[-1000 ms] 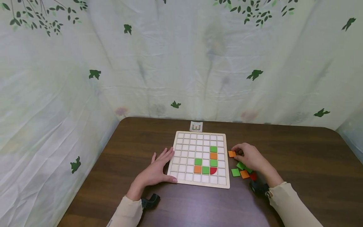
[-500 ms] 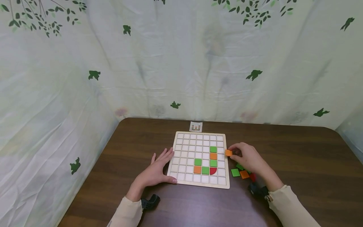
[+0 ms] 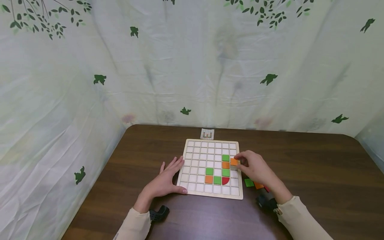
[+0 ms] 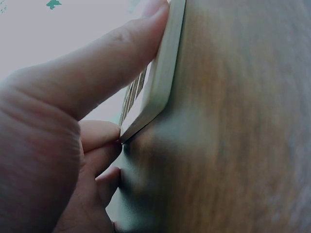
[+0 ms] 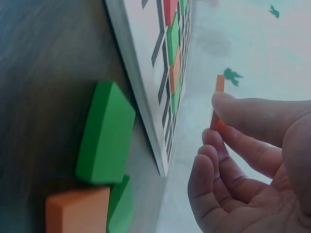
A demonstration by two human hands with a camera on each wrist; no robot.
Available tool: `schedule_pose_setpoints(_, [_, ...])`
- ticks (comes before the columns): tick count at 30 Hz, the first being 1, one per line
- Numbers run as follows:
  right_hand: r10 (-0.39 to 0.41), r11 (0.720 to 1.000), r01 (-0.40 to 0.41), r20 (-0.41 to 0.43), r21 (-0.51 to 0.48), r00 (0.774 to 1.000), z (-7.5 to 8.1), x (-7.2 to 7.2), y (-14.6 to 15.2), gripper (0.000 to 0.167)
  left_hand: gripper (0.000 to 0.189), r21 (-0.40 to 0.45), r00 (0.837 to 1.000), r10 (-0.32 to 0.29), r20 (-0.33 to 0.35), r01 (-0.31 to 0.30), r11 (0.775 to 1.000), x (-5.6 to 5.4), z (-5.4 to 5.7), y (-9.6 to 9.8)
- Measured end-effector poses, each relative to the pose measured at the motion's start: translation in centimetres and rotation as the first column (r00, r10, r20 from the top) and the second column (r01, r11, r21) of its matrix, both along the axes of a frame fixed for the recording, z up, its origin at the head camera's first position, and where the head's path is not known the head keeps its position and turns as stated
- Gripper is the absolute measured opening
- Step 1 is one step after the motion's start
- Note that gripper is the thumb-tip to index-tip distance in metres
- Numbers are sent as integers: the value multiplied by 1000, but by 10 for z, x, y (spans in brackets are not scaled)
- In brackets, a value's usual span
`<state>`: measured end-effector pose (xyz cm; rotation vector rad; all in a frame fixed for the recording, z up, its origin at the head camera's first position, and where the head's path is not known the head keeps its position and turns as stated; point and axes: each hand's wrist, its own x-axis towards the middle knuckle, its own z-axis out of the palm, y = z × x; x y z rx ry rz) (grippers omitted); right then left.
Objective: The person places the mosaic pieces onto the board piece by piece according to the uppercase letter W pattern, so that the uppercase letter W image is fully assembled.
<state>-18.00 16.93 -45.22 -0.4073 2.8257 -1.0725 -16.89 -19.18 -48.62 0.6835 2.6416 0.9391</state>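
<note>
The right hand [image 3: 255,168], right of centre in the head view, pinches an orange square tile [image 3: 234,161] between thumb and fingers, over the right-hand column of the white grid board [image 3: 196,156]; the right wrist view shows it edge-on, clear of the board. The left hand [image 3: 166,178] lies with fingers spread along the board's left edge, thumb at its lower-left corner. The tile looks light, stiff and hard to damage, perhaps a little slick on its faces, so thumb and fingertip on opposite sides should serve best, leaving the underside free. One second ago the tile was over the table beyond the board's right rim; now it is inward of that rim, the right hand having shifted leftward with it, while the left hand looks unmoved.
</note>
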Motion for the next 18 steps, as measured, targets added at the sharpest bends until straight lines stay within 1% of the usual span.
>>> schedule_pose_setpoints(9, [40, 999, -40, -49, -9, 998, -4, 0, -14, 26, 114, -9, 1000, 1, 4, -1, 1000, -1, 0, -1])
schedule_pose_setpoints(18, [62, 998, -63, -36, -32, 997, -6, -3, -32, 24, 114, -8, 1000, 7, 8, -7, 1000, 0, -1, 0])
